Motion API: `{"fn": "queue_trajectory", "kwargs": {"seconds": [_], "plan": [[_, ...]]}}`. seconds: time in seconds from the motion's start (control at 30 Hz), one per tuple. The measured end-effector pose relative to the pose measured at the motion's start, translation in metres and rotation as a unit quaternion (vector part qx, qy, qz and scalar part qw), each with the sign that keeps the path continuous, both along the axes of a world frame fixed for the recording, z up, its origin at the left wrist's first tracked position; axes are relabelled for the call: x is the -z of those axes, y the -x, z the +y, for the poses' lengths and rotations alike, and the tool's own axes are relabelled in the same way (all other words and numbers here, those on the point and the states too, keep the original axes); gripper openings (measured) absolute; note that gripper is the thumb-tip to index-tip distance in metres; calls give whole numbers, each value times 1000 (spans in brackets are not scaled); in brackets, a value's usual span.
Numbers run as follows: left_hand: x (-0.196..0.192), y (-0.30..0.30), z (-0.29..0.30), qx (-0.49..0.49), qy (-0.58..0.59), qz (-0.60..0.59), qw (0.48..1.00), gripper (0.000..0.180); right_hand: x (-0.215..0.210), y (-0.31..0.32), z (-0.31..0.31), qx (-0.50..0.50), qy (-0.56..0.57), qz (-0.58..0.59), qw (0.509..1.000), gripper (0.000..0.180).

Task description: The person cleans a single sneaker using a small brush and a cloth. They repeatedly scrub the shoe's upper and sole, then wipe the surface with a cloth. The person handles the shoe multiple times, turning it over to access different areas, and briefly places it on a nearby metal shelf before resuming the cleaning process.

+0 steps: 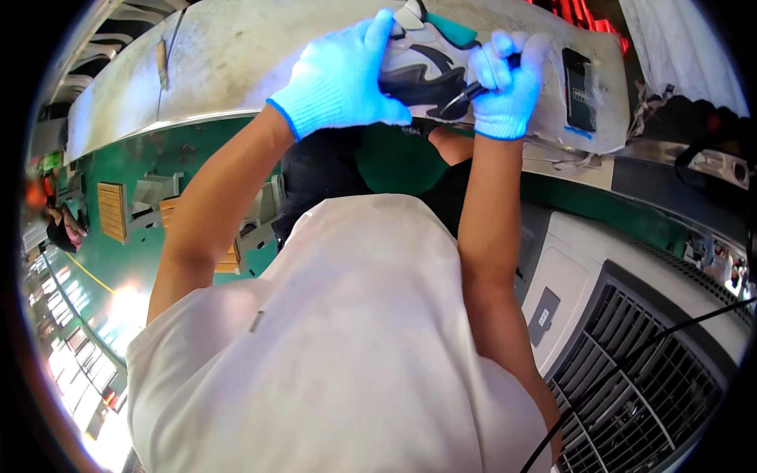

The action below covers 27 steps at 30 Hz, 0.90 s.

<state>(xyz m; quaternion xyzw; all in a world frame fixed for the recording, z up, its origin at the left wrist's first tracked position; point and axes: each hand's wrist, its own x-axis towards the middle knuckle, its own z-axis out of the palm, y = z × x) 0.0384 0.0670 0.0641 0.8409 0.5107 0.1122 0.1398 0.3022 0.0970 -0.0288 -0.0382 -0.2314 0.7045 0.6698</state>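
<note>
A grey, black and white sneaker (416, 63) with a teal patch lies on its side on the pale worktable (236, 43). My left hand (335, 79), in a white knitted glove lit blue, grips the shoe's left end, thumb near the table's front edge and fingers reaching up its side. My right hand (509, 83), gloved the same way, is closed round a slim dark-handled tool (465, 98). The tool's narrow tip points down and left against the shoe's lower dark part. I cannot make out what kind of tip it is.
Right of my right hand lies a flat black phone-like object (579, 88) beside clear plastic. A thin wooden strip (162, 63) rests on the table's left part. Red lights (583, 14) glow behind the table. A large grilled air unit (631, 355) stands at my right, a black cable crossing it.
</note>
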Motion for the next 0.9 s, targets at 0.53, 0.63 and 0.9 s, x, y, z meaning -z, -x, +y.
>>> {"fn": "queue_trajectory", "kwargs": {"seconds": [0.53,0.63,0.9], "plan": [[0,0,-18,-35,-14,-13,999,117,-91,55,-13,264,280,-297,874,33],[2,2,-14,-24,-25,-6,999,131,-79,31,7,288,254,-279,880,34],[16,2,-24,-28,-71,-42,996,137,-27,-4,-47,163,332,-99,924,32]]}}
